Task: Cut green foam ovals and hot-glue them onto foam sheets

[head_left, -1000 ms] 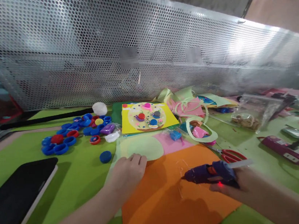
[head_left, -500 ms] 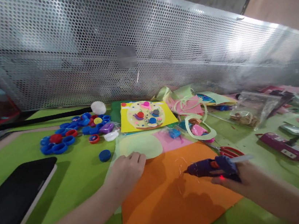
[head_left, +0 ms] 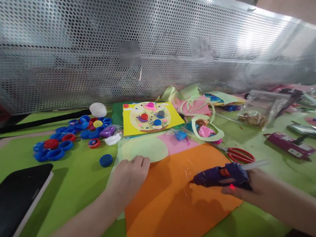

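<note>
The left hand (head_left: 132,173) lay across the far-left edge of the orange sheet (head_left: 165,218), fingers curled downward beside a pale green oval (head_left: 147,149); whether they pinched anything, I could not tell. The right hand (head_left: 259,188) held the purple glue gun (head_left: 219,175), its fingers wrapped around the grip. The tool's tip pointed left over the sheet, near thin, pale strands (head_left: 185,172); contact with the paper could not be made out. On the far side lay a yellow card (head_left: 128,124) bearing a decorated disc. Left: coloured caps (head_left: 51,144) and, nearer, a black phone (head_left: 14,203). Right: red-handled scissors (head_left: 240,154), just beyond the tool.
</note>
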Available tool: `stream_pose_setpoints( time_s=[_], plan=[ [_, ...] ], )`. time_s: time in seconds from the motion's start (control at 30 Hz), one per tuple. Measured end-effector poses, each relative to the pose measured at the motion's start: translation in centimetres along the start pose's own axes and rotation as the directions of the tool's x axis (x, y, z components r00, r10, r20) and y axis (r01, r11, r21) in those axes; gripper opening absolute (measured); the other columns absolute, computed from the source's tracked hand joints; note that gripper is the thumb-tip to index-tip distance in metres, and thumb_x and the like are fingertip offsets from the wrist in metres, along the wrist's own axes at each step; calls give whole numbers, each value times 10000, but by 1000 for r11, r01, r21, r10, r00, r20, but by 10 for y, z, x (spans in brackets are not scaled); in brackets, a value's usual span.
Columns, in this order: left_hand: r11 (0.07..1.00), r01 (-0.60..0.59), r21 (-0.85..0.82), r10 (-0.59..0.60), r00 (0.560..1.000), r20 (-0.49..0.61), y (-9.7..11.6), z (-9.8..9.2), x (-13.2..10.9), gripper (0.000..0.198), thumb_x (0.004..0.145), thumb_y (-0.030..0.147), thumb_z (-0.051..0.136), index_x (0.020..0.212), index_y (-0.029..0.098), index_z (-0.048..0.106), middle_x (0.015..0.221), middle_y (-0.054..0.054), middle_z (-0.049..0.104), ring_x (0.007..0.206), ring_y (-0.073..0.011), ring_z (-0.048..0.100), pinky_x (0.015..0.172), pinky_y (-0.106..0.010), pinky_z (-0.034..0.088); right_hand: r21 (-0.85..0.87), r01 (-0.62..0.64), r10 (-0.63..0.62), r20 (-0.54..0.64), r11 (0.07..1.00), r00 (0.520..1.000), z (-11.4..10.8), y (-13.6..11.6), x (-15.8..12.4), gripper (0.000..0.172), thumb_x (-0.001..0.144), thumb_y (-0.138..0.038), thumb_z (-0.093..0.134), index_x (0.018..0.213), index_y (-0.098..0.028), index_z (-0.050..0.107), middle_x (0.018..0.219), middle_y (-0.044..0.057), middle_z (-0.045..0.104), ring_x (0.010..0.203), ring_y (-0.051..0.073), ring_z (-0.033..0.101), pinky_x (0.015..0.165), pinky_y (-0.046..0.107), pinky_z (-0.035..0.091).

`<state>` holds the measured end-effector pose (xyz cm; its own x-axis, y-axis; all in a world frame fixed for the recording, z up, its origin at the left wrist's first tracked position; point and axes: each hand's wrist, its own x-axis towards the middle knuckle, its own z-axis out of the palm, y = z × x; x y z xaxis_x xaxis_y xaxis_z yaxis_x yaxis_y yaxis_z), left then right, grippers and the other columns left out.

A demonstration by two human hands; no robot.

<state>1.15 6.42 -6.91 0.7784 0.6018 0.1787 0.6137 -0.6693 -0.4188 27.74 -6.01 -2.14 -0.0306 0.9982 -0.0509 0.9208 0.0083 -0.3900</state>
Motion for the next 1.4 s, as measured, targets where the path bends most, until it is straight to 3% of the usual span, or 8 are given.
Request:
stream_pose_setpoints(
  time_s=[0.27,0.43,0.53,0.7,0.93,1.1,1.3,1.4],
  plan=[
    [1000,6,21,-6,1000,2,0,1,0,300,649,-103,426,763,139,562,670,-49,590,529,-179,585,463,-264,413,-77,-30,32,18,997,999,-3,18,-4,377,800,-501,482,799,-206,716,588,28,667,469,174,577,444,246,439],
    [1000,4,15,-3,1000,-7,-1,3,-1,285,650,-89,440,769,141,559,673,-49,588,530,-182,582,458,-268,408,15,-30,31,-47,999,998,1,7,-12,290,772,-441,537,758,-219,723,672,41,712,578,209,638,540,263,498],
    [1000,8,10,-8,1000,-2,-1,2,-2,277,663,-81,436,777,142,555,671,-46,590,523,-182,583,452,-268,407,106,-15,14,9,994,1000,1,2,-12,250,761,-422,547,753,-251,729,626,22,710,567,207,644,555,259,514],
    [1000,1,7,-1,1000,5,-1,-1,0,298,663,-95,405,774,139,554,678,-51,593,524,-187,589,447,-272,404,97,-14,10,35,995,999,-3,11,-11,362,788,-483,504,914,-232,732,828,49,744,700,249,677,630,302,540],
    [1000,12,1,-12,1000,3,0,-2,0,291,681,-90,403,772,134,567,661,-55,591,526,-195,596,449,-277,411,103,-36,44,-74,994,996,-1,15,-20,330,778,-484,515,798,-236,731,660,30,716,598,222,654,562,282,530],
    [1000,18,4,-18,1000,2,0,-2,0,307,683,-96,397,789,128,579,678,-62,606,542,-196,608,456,-276,421,129,-20,37,-130,991,991,-8,11,-18,295,781,-435,521,839,-226,722,722,40,721,662,234,667,597,290,546],
    [1000,6,-12,-6,1000,15,-1,-3,-1,306,686,-96,396,796,127,574,694,-63,608,538,-196,605,448,-275,422,145,-4,9,-37,989,999,-4,-2,-19,300,771,-388,533,935,-215,717,818,45,735,703,223,677,627,276,545],
    [1000,8,-19,-7,1000,20,-1,-2,0,294,685,-90,403,796,127,568,694,-65,601,538,-207,606,450,-284,429,140,5,1,-46,990,999,1,-2,-18,308,775,-395,533,962,-236,720,825,41,738,703,215,681,630,265,543]
  ],
)
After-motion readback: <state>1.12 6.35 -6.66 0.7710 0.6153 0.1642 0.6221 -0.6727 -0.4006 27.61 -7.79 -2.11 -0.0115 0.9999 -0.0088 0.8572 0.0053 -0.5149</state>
